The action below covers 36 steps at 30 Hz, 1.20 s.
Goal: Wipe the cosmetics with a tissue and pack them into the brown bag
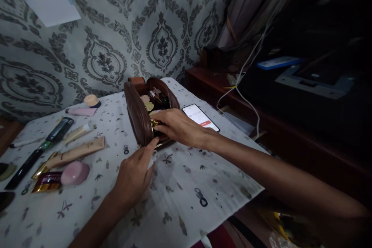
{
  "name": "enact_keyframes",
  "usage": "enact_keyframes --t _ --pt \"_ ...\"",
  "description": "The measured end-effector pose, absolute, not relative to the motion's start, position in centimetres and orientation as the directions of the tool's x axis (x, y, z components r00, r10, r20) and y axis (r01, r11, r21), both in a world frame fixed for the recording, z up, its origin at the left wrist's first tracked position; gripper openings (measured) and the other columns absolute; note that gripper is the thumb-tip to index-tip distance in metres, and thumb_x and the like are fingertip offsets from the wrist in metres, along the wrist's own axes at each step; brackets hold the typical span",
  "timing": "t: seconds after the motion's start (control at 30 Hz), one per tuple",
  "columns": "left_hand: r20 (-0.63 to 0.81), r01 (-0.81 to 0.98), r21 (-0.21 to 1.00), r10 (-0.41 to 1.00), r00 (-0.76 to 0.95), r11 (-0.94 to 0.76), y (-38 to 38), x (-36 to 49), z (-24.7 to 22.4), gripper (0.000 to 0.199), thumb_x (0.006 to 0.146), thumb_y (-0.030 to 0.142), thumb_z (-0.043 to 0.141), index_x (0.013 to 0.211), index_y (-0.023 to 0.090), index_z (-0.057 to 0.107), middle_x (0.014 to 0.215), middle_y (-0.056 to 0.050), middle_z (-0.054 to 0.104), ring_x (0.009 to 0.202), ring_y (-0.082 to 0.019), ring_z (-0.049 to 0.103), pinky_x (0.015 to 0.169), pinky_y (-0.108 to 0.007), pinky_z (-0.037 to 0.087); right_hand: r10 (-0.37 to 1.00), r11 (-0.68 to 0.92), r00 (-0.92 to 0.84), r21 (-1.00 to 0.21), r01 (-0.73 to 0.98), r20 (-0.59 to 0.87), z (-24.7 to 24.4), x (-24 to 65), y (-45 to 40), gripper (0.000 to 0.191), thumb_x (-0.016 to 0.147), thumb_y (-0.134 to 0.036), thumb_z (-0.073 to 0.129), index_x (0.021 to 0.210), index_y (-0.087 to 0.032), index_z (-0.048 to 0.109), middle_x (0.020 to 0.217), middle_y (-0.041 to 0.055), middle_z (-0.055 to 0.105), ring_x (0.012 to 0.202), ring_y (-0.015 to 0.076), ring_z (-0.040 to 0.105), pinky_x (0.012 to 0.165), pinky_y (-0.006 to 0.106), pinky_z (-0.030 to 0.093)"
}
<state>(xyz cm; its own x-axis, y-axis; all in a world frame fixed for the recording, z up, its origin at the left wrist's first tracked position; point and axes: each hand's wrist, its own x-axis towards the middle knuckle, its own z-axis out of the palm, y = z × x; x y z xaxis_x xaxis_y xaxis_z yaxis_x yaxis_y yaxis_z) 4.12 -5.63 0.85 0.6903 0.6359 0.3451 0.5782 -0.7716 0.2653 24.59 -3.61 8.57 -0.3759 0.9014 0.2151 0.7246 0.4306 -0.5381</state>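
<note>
A brown zip-up cosmetics bag [136,116] stands unzipped on the cloth-covered table, with several small items inside. My right hand [177,126] reaches into its opening from the right. Thumb and index finger close around a small gold-coloured item [155,122], mostly covered by the fingers. Beside it in the bag lie a round yellowish piece [149,106] and a pinkish one [145,99]. At the bag's near end, my left hand [135,174] touches the rim with an outstretched index finger, its thumb apart below. The bag's bottom is out of sight.
Left on the table lie a beige tube [78,152], a pink round container [75,173], a dark red-and-gold tube [48,182], a long dark tube [29,164], a pink tube [83,111] and a small jar [92,101]. A phone [200,117] lies right of the bag. Cables [247,93] hang beyond.
</note>
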Motion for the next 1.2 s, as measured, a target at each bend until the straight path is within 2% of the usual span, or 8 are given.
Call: enact_keyframes --t 0.1,0.23,0.37,0.47,0.63,0.83,0.97,1.2 --pt "0.329 0.599 0.220 0.636 0.698 -0.770 -5.6 4.0 1.2 0.055 0.091 0.017 0.040 0.146 0.021 0.037 0.115 -0.010 0.071 0.093 -0.022 0.071 0.077 -0.033 0.059 0.917 0.394 -0.370 -0.475 0.787 0.148 9.0 24.3 -3.7 0.010 0.089 -0.008 0.057 0.091 -0.016 0.061 0.088 0.0052 0.068 0.083 0.0175 0.062 0.066 0.025 0.034" --pt "0.409 0.576 0.152 0.582 0.703 -0.803 -5.0 3.4 2.6 0.049 0.093 0.017 0.039 0.141 0.019 0.041 0.118 -0.010 0.070 0.098 -0.022 0.071 0.079 -0.031 0.057 0.953 0.300 -0.290 -0.391 0.870 0.087 8.8 23.9 -3.9 0.034 0.086 -0.016 0.066 0.118 -0.015 0.054 0.090 0.0050 0.067 0.081 0.0192 0.062 0.062 0.025 0.031" --pt "0.417 0.627 0.074 0.595 0.687 -0.776 -3.4 3.3 5.5 0.049 0.094 0.019 0.039 0.143 0.021 0.038 0.117 -0.009 0.071 0.098 -0.022 0.071 0.076 -0.029 0.055 0.952 0.305 -0.295 -0.340 0.889 0.084 8.6 23.9 -3.9 0.018 0.087 -0.020 0.065 0.104 -0.017 0.060 0.091 0.0040 0.067 0.081 0.0179 0.061 0.062 0.025 0.029" --pt "0.265 0.693 -0.045 0.660 0.703 -0.719 -2.3 3.9 7.9 0.058 0.092 0.019 0.042 0.149 0.024 0.031 0.102 -0.006 0.074 0.080 -0.023 0.072 0.059 -0.028 0.048 0.943 0.329 -0.325 -0.297 0.896 0.066 8.9 23.9 -3.8 0.006 0.089 -0.019 0.063 0.093 -0.016 0.066 0.095 0.0062 0.068 0.082 0.0178 0.062 0.061 0.026 0.028" --pt "0.051 0.691 -0.196 0.696 0.716 -0.696 -1.4 4.6 10.1 0.061 0.090 0.018 0.045 0.149 0.027 0.032 0.086 -0.002 0.072 0.065 -0.021 0.068 0.047 -0.025 0.034 0.938 0.339 -0.345 -0.266 0.903 0.024 9.3 23.8 -3.8 0.013 0.092 -0.016 0.057 0.093 -0.015 0.070 0.096 0.0085 0.070 0.082 0.0183 0.063 0.060 0.027 0.027" --pt "0.173 0.644 -0.241 0.621 0.765 -0.726 -0.8 3.1 9.2 0.047 0.090 0.018 0.043 0.137 0.029 0.044 0.100 -0.004 0.071 0.074 -0.021 0.068 0.051 -0.025 0.037 0.942 0.334 -0.330 -0.311 0.890 0.067 8.7 24.0 -3.8 0.014 0.090 -0.016 0.056 0.100 -0.017 0.066 0.091 0.0066 0.069 0.077 0.0170 0.061 0.057 0.027 0.024" --pt "0.277 0.595 -0.284 0.530 0.801 -0.752 -0.5 2.5 7.9 0.039 0.094 0.019 0.038 0.131 0.024 0.046 0.092 -0.004 0.069 0.071 -0.020 0.066 0.050 -0.026 0.037 0.954 0.292 -0.296 -0.357 0.887 0.044 8.6 24.1 -3.7 0.018 0.089 -0.017 0.056 0.106 -0.017 0.063 0.090 0.0059 0.068 0.070 0.0150 0.058 0.056 0.026 0.023" --pt "0.368 0.512 -0.222 0.415 0.832 -0.830 0.6 2.4 6.8 0.036 0.097 0.019 0.037 0.132 0.020 0.045 0.089 -0.005 0.066 0.074 -0.019 0.065 0.056 -0.027 0.045 0.940 0.322 -0.342 -0.352 0.879 0.004 9.1 24.1 -3.2 0.018 0.088 -0.015 0.057 0.104 -0.020 0.065 0.083 0.0045 0.066 0.063 0.0132 0.053 0.054 0.026 0.019"
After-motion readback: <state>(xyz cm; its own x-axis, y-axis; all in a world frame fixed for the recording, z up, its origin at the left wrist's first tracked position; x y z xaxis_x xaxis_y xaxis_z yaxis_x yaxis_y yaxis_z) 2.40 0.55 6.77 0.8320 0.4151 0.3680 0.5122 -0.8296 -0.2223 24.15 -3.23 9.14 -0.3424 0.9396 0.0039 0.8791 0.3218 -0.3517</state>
